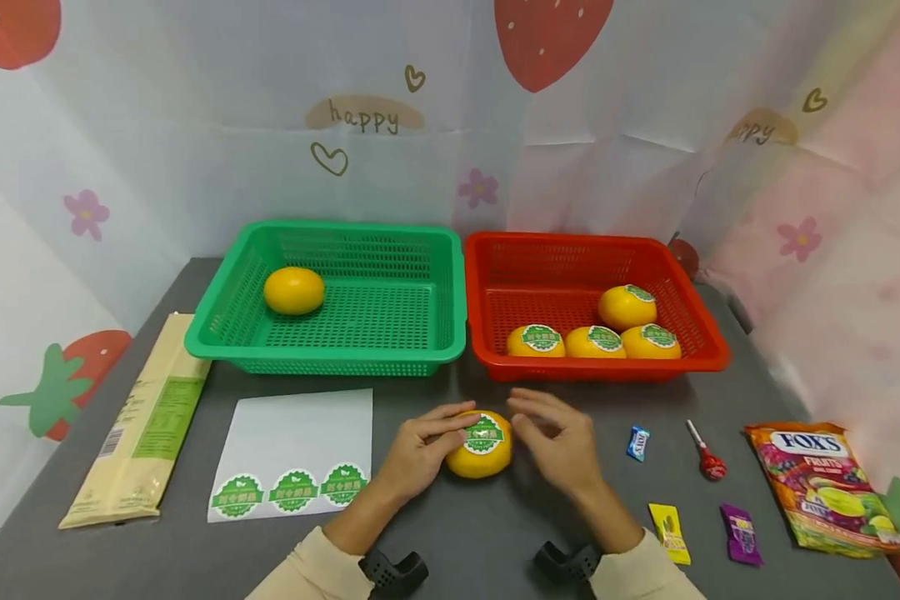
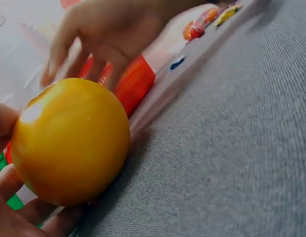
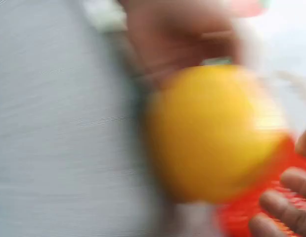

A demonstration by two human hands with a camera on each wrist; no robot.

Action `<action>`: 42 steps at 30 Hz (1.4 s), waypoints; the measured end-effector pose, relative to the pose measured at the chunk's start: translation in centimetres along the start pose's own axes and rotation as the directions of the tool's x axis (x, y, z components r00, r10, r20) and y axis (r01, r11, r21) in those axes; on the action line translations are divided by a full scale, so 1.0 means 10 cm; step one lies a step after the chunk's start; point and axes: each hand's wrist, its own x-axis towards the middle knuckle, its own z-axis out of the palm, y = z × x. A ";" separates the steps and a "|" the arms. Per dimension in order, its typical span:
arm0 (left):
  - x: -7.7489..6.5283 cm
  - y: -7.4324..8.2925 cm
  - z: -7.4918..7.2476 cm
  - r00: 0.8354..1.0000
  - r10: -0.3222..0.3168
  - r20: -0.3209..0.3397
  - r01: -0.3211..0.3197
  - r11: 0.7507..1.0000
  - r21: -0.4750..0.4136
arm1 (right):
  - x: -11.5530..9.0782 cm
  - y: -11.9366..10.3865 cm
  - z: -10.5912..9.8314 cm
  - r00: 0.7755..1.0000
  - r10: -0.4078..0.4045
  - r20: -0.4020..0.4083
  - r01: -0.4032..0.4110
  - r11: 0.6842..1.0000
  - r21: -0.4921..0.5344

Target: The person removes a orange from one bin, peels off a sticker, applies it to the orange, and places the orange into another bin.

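In the head view a yellow-orange orange sits on the grey table, a round green-and-white sticker on its upper face. My left hand holds it from the left, thumb and a finger reaching to the sticker. The left wrist view shows the fingers around the fruit's side and underside. Just right of the orange, my right hand is apart from it with fingers loosely bent. The right wrist view is blurred. Left of the hands lies a white sheet with three green stickers along its near edge.
A green basket at the back holds one unlabelled orange. The red basket beside it has several stickered oranges. A long beige packet lies far left. On the right are small sweets, a lollipop and a candy bag.
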 end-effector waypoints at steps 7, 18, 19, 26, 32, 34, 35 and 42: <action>0.00 0.00 0.04 1.000 -0.004 0.012 0.004 1.000 -0.003 | 0.36 0.20 -0.99 0.933 0.017 -0.359 -0.072 0.987 -0.141; 0.05 0.20 -0.03 0.984 -0.142 0.111 0.093 0.929 0.359 | 0.20 0.67 -1.73 0.834 0.370 -0.408 -0.486 0.844 -0.227; 0.06 0.23 -0.04 0.983 -0.147 0.115 0.097 0.929 0.356 | 0.18 0.69 -1.74 0.834 0.389 -0.391 -0.500 0.833 -0.237; 0.36 0.56 0.00 0.992 -0.035 0.119 0.000 0.959 0.283 | 0.13 0.81 -1.75 0.829 0.429 -0.358 -0.531 0.805 -0.264; 1.13 0.92 0.07 0.990 0.022 0.136 -0.067 0.941 0.332 | 0.10 0.82 -1.78 0.794 0.458 -0.400 -0.565 0.798 -0.208; 1.47 0.97 0.13 0.992 -0.009 0.128 -0.037 0.934 0.355 | 0.11 0.82 -1.79 0.789 0.462 -0.406 -0.568 0.800 -0.194; 1.63 0.97 0.17 0.992 -0.041 0.122 -0.008 0.924 0.382 | 0.11 0.82 -1.79 0.790 0.459 -0.406 -0.564 0.803 -0.191; 2.48 0.62 0.50 0.959 -0.267 0.096 0.176 0.825 0.537 | 0.11 0.85 -1.75 0.800 0.456 -0.390 -0.555 0.809 -0.192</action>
